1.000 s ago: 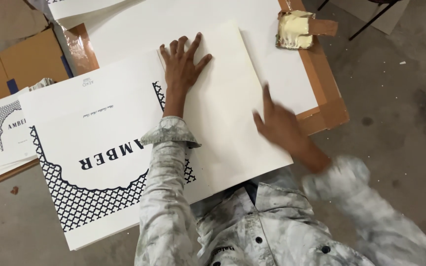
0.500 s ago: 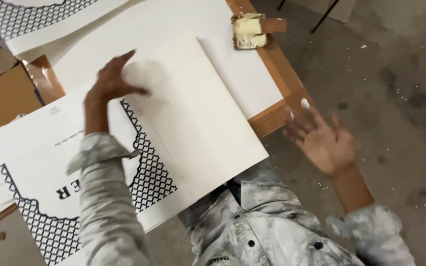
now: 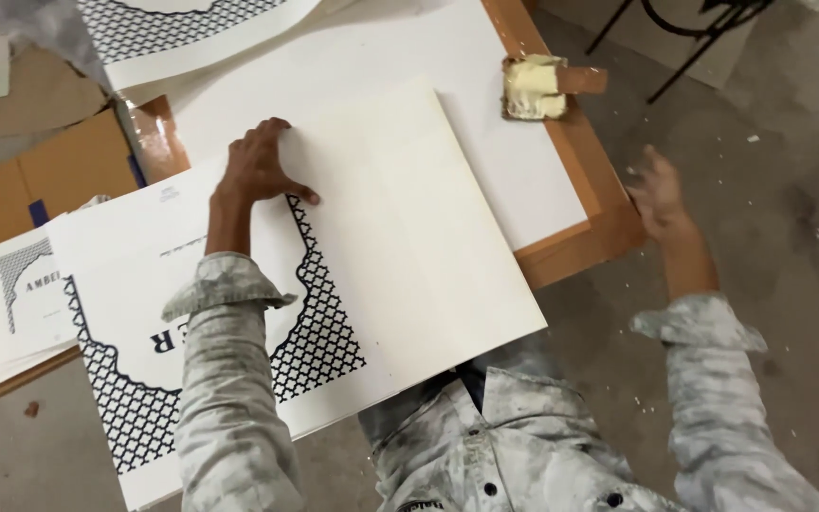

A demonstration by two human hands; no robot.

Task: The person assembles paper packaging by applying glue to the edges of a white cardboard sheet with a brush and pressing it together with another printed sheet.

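Note:
My left hand [image 3: 258,169] rests with bent fingers on the left edge of a blank white sheet [image 3: 419,256]. That sheet lies over a printed sheet [image 3: 144,313] with a dark lattice border and large letters. My right hand [image 3: 656,194] hovers off the board's right edge, over the floor, fingers apart and holding nothing. A small wooden-handled block with yellowish paste [image 3: 535,87] sits on the wooden frame [image 3: 599,204] beyond my right hand.
A second lattice-printed sheet [image 3: 191,28] lies at the top left. A stack of smaller printed sheets [image 3: 11,303] sits at the far left beside brown cardboard [image 3: 40,180]. Grey concrete floor [image 3: 789,237] and black metal legs [image 3: 703,38] are on the right.
My right hand has left the white sheet and swung out to the right past the frame's edge. My left hand slid from the sheet's top toward its left edge, fingers curling. The view shifted.

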